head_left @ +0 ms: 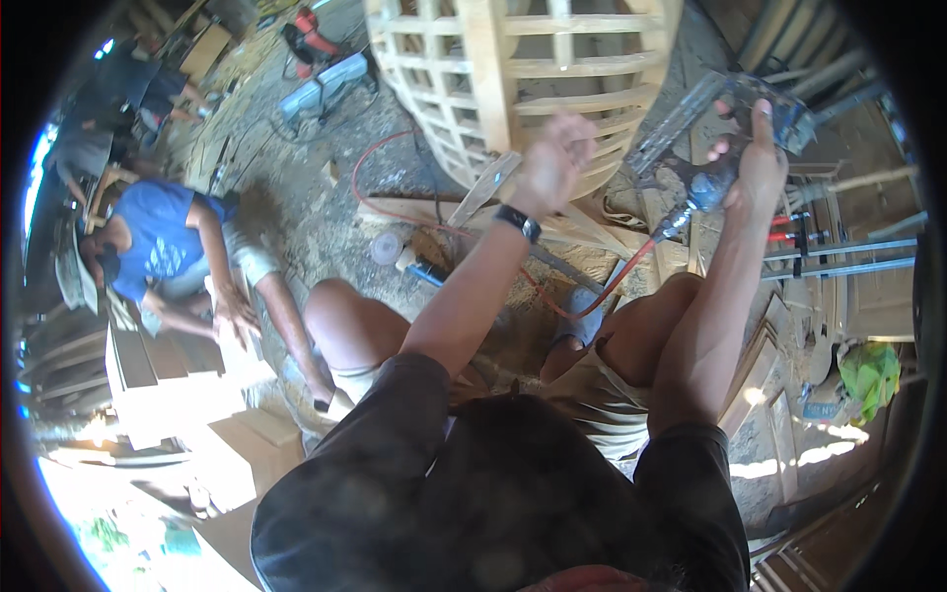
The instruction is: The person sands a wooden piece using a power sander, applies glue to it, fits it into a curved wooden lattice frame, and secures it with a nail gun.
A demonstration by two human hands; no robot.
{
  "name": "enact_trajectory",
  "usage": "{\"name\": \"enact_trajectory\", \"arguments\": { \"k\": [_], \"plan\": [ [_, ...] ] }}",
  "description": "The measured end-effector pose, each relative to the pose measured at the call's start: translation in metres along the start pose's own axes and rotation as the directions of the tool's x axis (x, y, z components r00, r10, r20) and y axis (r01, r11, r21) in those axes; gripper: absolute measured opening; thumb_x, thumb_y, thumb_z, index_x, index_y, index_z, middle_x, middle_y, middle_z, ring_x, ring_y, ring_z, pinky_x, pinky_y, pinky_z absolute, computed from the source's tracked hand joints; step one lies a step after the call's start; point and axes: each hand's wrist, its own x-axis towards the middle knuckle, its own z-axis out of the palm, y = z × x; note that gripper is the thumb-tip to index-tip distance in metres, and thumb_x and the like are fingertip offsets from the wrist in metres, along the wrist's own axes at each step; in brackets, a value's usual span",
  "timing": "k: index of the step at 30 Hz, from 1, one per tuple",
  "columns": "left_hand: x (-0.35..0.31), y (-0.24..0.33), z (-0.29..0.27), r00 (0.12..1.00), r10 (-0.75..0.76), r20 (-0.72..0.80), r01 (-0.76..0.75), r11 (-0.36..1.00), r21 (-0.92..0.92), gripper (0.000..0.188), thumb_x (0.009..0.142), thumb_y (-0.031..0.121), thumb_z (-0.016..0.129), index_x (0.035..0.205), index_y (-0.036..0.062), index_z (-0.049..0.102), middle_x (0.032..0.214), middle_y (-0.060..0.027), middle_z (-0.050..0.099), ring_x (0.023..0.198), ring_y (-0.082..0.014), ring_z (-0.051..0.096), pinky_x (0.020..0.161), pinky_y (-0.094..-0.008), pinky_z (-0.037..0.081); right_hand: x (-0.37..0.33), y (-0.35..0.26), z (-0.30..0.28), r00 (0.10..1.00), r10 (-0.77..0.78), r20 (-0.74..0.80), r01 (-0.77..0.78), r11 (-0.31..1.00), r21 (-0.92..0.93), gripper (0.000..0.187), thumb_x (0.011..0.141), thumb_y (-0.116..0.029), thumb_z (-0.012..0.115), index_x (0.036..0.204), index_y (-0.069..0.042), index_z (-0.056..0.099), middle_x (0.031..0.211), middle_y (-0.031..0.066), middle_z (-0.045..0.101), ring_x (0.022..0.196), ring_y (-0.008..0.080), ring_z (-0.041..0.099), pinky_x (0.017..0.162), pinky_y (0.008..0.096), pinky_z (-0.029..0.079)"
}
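My right hand (762,173) is wrapped round the handle of a dark nail gun (789,120), held out to the right with its long magazine angled toward a wooden lattice frame (491,74). A red air hose (641,259) joins the bottom of its handle and loops down past my legs. Close to the lower edge of that curved, pale slatted frame is my left hand (555,166), with a dark watch on its wrist. Motion smears its fingers, so I cannot make out their grip or whether they touch the slats.
An angle grinder (419,264) lies on the dusty floor ahead of my knees. Farther left are a blue-grey power tool (324,87) and a red one (314,35). A person in a blue shirt (163,237) sits at left, handling wood. Bar clamps (848,255) lie at right.
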Motion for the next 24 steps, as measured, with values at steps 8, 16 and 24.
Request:
{"name": "enact_trajectory", "arguments": {
  "k": [8, 16, 24],
  "plan": [
    [-0.158, 0.009, -0.019, 0.782, -0.385, 0.49, -0.185, 0.608, 0.772, 0.039, 0.098, 0.041, 0.055, 0.114, 0.0068, 0.065, 0.101, -0.0077, 0.068, 0.095, -0.0185, 0.062, 0.084, -0.0327, 0.048, -0.007, 0.008, -0.004, 0.859, -0.145, 0.49, -0.08, 0.909, 0.41, 0.04, 0.105, -0.027, 0.04, 0.125, 0.006, 0.051, 0.118, 0.0228, 0.062, 0.06, 0.015, 0.054, 0.051, 0.0285, 0.05],
    [-0.171, 0.143, -0.142, 0.904, -0.095, 0.416, -0.423, -0.08, 0.902, 0.018, 0.082, 0.015, 0.067, 0.097, 0.0048, 0.067, 0.083, -0.0137, 0.067, 0.081, -0.0299, 0.067, 0.074, -0.037, 0.052, -0.052, -0.012, 0.033, 0.543, -0.423, 0.725, -0.177, 0.787, 0.591, 0.062, 0.103, -0.042, 0.043, 0.139, 0.008, 0.038, 0.138, 0.0274, 0.049, 0.07, 0.0157, 0.057, 0.064, 0.0312, 0.053],
    [-0.141, 0.342, -0.224, 0.364, 0.9, 0.24, 0.22, -0.333, 0.917, 0.027, 0.086, 0.038, 0.071, 0.102, 0.0159, 0.071, 0.095, -0.0093, 0.065, 0.102, -0.0319, 0.057, 0.083, -0.0468, 0.045, -0.138, 0.02, 0.094, 0.818, -0.168, 0.55, -0.142, 0.867, 0.477, 0.079, 0.088, -0.06, 0.058, 0.149, -0.015, 0.032, 0.148, 0.0204, 0.041, 0.124, 0.0339, 0.048, 0.111, 0.0549, 0.031]
  ]
}}
